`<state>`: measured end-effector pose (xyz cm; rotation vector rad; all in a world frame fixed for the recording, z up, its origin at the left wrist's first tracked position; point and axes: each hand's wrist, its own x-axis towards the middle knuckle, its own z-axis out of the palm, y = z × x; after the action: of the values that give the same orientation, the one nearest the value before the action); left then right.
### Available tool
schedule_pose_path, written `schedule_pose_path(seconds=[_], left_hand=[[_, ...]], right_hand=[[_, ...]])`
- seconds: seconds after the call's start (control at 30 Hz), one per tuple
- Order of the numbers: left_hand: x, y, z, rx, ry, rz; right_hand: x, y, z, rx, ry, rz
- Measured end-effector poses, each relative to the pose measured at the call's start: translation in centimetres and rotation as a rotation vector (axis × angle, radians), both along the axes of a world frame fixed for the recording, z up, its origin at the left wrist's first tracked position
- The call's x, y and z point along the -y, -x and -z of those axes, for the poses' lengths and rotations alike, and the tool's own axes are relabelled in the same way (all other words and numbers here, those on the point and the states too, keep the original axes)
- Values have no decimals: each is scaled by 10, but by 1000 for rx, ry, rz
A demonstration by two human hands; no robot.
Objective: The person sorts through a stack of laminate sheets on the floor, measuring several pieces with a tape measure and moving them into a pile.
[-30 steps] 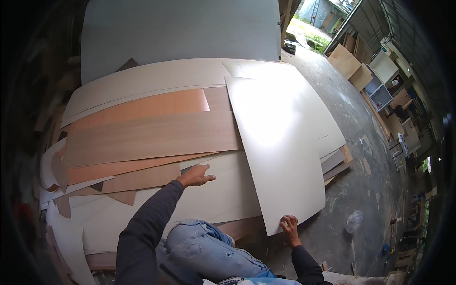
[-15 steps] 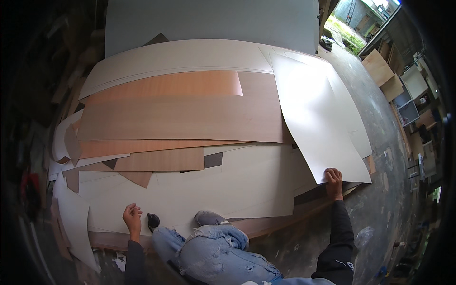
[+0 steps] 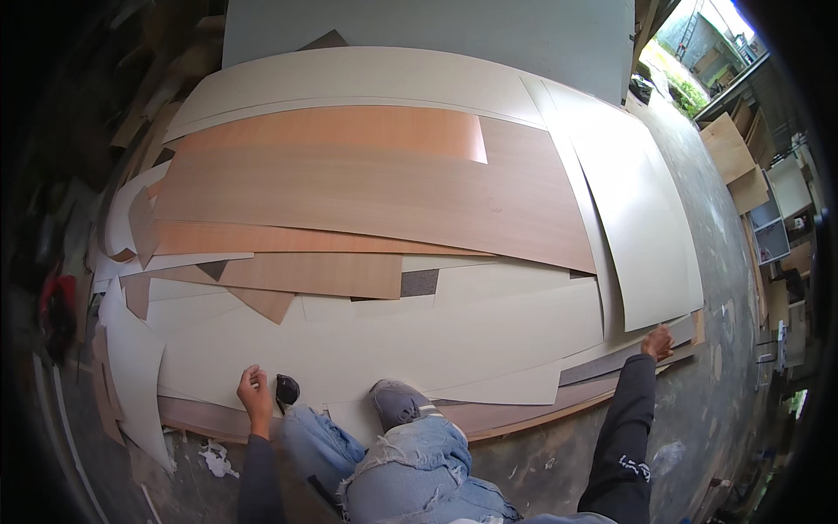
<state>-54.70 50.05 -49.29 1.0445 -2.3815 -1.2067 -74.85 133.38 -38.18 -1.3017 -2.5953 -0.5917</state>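
Observation:
A long glossy white laminate sheet point(image 3: 624, 183) lies along the right side of a wide pile of thin sheets. My right hand point(image 3: 659, 342) is at its near end, fingers closed on the edge. My left hand point(image 3: 254, 391) is above the near left part of the pile, fingers curled together with nothing visible in them. Beneath it spreads a broad cream sheet point(image 3: 489, 336). Wood-toned sheets, one brown point(image 3: 375, 188) and one orange point(image 3: 340, 127), overlap across the middle. A smaller tan piece point(image 3: 349, 273) lies nearer me.
My grey shoe point(image 3: 397, 403) rests on the near edge of the pile, with a black shoe tip point(image 3: 286, 389) to its left. Bent white offcuts point(image 3: 131, 367) hang over the left edge. A large grey panel point(image 3: 428, 35) stands behind; boards point(image 3: 727, 147) lean at far right.
My right hand has moved the white sheet's near end rightward, and it now lies flatter over the right side. My left hand's fingers have curled in more. The view has shifted.

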Motion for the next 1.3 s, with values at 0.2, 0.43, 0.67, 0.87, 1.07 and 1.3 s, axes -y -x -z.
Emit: schedule_pose_path(seconds=[0.2, 0.43, 0.67, 0.87, 1.07, 1.3], left_hand=[[-7, -23, 11, 96, 3, -24], [-39, 6, -11, 434, 67, 87], [-49, 18, -10, 525, 74, 152], [-71, 44, -13, 439, 10, 233], [-60, 58, -4, 203, -183, 258], [4, 112, 10, -309, -845, -358]], right_hand=[[105, -57, 102, 222, 290, -319], [283, -67, 121, -134, 537, -1169], [491, 42, 104, -29, 717, -1761], [614, 90, 89, 252, 652, -2060], [664, 101, 115, 261, 245, -2320], [691, 107, 86, 235, 63, -2117]])
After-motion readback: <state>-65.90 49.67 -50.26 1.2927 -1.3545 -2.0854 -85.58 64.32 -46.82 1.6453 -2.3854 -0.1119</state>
